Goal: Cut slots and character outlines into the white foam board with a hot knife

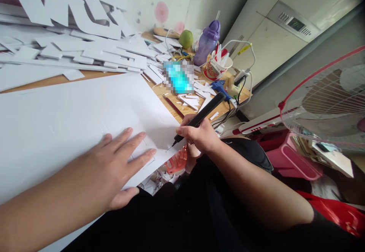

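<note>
A large white foam board lies across the table and juts past its front edge. My left hand rests on it, palm down with the fingers spread, thumb near the front edge. In my right hand is a thick black pen-shaped cutter, gripped like a pen and tilted. Its thin tip touches or nearly touches the board close to the right corner, beside a short fine line. A few more thin lines show around my left fingertips.
Stacked white cut-out pieces fill the back left. A pixelated phone-like screen, scraps, a blue glue gun, a paper cup, a purple bottle and a green fruit crowd the table. A fan stands right.
</note>
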Demonstrator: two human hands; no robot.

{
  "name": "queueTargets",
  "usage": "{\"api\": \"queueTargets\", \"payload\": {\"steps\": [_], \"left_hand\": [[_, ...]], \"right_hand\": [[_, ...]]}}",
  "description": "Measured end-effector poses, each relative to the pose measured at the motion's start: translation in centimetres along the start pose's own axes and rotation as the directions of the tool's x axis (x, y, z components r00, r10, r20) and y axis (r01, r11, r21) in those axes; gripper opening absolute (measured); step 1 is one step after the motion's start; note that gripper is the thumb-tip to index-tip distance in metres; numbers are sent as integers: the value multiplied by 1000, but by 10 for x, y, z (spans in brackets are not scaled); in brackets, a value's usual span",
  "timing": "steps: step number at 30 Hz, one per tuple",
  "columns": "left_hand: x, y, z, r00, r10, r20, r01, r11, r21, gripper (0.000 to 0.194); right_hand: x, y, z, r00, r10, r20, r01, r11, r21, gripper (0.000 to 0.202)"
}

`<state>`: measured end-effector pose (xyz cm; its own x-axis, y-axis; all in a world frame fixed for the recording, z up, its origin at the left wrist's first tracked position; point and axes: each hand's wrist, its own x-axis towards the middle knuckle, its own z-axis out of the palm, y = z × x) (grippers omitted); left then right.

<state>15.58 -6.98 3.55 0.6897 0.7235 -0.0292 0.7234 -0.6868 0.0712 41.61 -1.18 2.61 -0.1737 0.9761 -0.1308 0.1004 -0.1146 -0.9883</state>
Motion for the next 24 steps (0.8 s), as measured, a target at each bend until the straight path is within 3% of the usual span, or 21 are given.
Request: {"api": "queueTargets", "payload": {"steps": [8,13,18,24], "left_hand": [[-1,-2,4,1000,4,-21,-4,1000,-1,64],[-3,-9,19,989,29,-143,-28,1000,11,70],[-5,-9,20,995,11,-97,-11,1000,2,67],[-5,-15,37,972,54,-228,-53,999,12,76]], "right_hand": [[2,0,-6,999,5,-36,-5,1000,20,26],[3,-2,-8,999,-13,-35,14,1000,7,25],[6,-3,-9,999,28,-17,-27,999,46,25],[8,0,-9,996,67,-60,-61,993,101,25]]}}
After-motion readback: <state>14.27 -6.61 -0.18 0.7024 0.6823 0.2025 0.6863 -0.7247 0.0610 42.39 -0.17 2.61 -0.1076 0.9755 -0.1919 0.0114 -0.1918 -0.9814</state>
